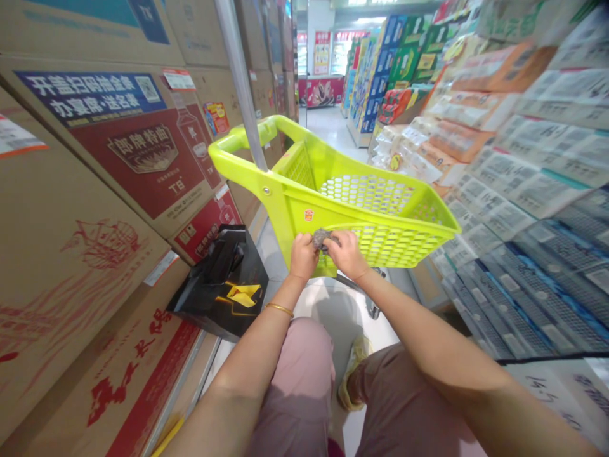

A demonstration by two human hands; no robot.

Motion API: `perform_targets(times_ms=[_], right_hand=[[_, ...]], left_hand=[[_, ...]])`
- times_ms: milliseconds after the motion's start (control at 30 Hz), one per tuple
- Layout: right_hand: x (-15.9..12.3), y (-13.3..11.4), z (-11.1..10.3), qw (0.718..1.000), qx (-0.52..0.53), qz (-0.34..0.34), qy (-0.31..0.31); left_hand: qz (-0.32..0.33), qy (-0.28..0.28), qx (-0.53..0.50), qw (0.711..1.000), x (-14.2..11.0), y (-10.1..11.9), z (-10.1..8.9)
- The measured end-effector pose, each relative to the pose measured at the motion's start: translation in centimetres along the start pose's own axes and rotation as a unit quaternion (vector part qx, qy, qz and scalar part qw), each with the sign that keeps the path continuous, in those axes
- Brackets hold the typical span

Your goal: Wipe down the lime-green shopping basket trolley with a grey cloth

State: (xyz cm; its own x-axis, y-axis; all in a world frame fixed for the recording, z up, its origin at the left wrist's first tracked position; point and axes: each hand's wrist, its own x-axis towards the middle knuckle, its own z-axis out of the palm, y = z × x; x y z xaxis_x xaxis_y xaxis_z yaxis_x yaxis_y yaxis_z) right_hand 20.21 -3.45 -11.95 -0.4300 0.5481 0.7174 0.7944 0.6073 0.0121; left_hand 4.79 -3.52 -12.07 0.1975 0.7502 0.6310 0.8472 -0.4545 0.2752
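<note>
A lime-green plastic shopping cart (375,216) stands in front of me in a store aisle, its basket tilted and its handle (247,136) up at the left. Both my hands meet at the cart's near wall. My left hand (303,255) and my right hand (347,254) are closed around a small grey wad (322,238), perhaps a scouring pad or cloth, pressed against the green plastic. A gold bangle (280,309) sits on my left wrist. My knees in pink trousers show below.
Stacked brown and red cardboard cartons (118,165) wall the left side. A black bag with a yellow mark (228,282) leans at their foot. Packs of tissue (533,190) fill the shelves on the right. A grey pole (240,82) rises behind the cart handle.
</note>
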Motion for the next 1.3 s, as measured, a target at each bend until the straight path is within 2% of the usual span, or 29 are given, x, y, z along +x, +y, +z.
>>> perform_targets(times_ms=[133, 267, 433, 500, 633, 867, 967, 1067, 1133, 1233, 1300], right_hand=[[-1.2, -0.3, 1.4, 1.0, -0.004, 0.007, -0.028], [-2.3, -0.2, 2.0, 0.998, -0.02, 0.002, -0.057], [-3.9, -0.3, 2.2, 0.986, -0.015, -0.079, -0.143], [-4.2, -0.5, 2.3, 0.983, -0.011, -0.092, -0.156], [-3.0, -0.6, 1.5, 0.99, -0.004, -0.069, -0.119], [0.6, 0.3, -1.7, 0.999, -0.031, 0.02, 0.023], [0.8, 0.4, -1.6, 0.999, -0.026, 0.017, 0.034], [-0.1, 0.2, -0.5, 0.999, -0.033, -0.029, -0.014], [-0.9, -0.1, 0.3, 0.997, -0.04, -0.033, -0.058], [-2.4, -0.3, 1.1, 0.989, -0.037, -0.036, -0.139], [-3.2, -0.4, 1.3, 0.977, -0.028, -0.071, -0.199]], left_hand=[[0.011, 0.006, 0.001, 1.0, 0.0, -0.3, 0.3], [0.012, 0.011, -0.007, 1.0, -0.1, -0.4, 0.4], [0.021, 0.025, 0.003, 0.999, -0.1, -0.2, 0.2], [0.025, 0.03, 0.007, 0.999, 0.0, -0.2, 0.2], [0.034, 0.04, 0.012, 0.999, 0.0, -0.3, 0.1], [0.023, 0.024, -0.017, 0.999, 0.0, -0.2, 0.0], [0.025, 0.016, -0.015, 0.999, 0.0, -0.4, 0.0], [0.03, 0.023, -0.001, 0.999, 0.0, -0.6, 0.1], [0.036, 0.033, 0.0, 0.999, 0.0, -0.7, 0.2], [0.044, 0.048, -0.002, 0.998, 0.1, -0.6, 0.3], [0.044, 0.057, 0.005, 0.997, 0.0, -0.5, 0.4]])
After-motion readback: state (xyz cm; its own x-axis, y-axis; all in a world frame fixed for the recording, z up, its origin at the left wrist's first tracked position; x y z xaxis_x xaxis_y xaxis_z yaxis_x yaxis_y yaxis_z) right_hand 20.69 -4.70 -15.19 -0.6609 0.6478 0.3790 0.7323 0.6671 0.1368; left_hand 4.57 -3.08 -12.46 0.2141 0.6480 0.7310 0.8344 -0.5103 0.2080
